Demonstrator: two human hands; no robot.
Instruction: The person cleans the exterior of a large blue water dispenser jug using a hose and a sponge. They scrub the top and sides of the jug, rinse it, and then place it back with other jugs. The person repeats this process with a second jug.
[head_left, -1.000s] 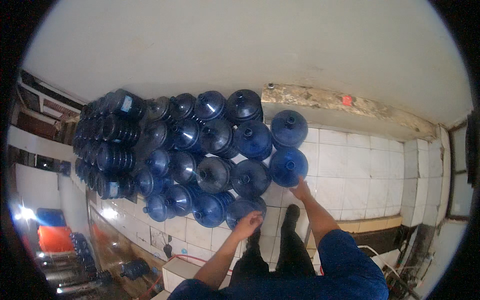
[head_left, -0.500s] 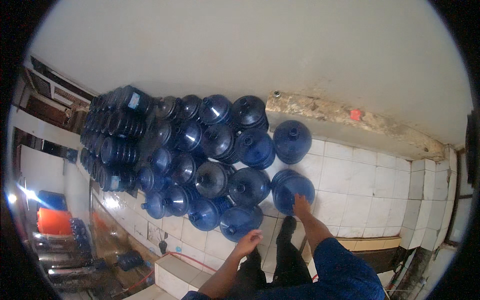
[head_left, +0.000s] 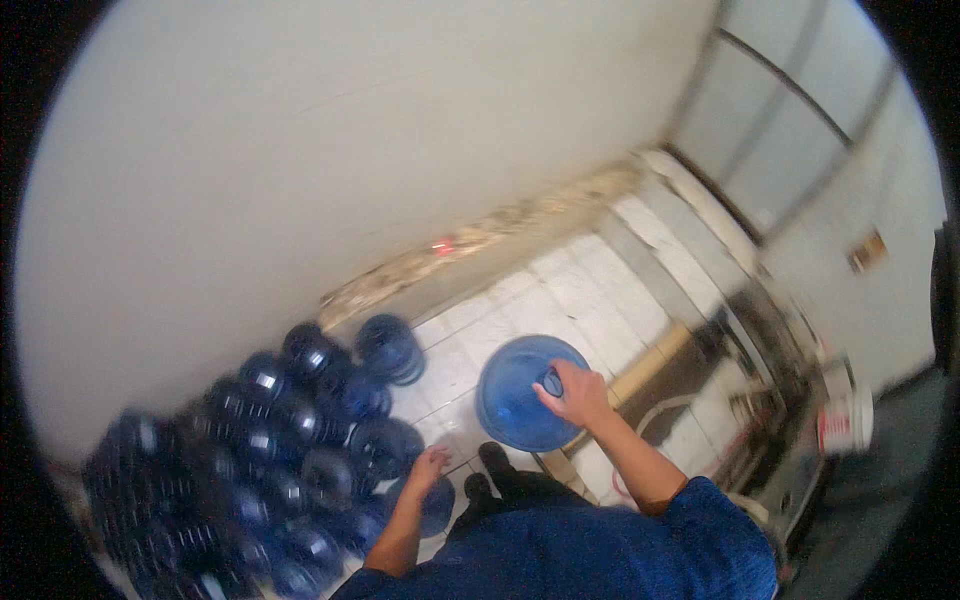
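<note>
My right hand [head_left: 577, 395] is closed around the neck of a large blue water jug [head_left: 513, 392], whose rounded top faces me. That jug is to the right of the others, over the white tiles beside my feet; whether its base touches them I cannot tell. With fingers loosely apart and nothing in them, my left hand [head_left: 430, 466] hovers over a jug [head_left: 437, 503] near my left leg. Another water jug [head_left: 388, 347] stands at the right end of the group, close to the wall.
Many blue jugs [head_left: 265, 440] crowd the left side in rows. A worn ledge [head_left: 500, 230] with a small red object [head_left: 443, 246] runs along the wall. Tiled steps [head_left: 650, 255] rise at the far right; a white bucket [head_left: 846, 422] is at the right.
My view has swung to the right. My right hand now grips the neck of the jug it was touching and has carried it rightward, away from the group. The left hand stays unloaded.
</note>
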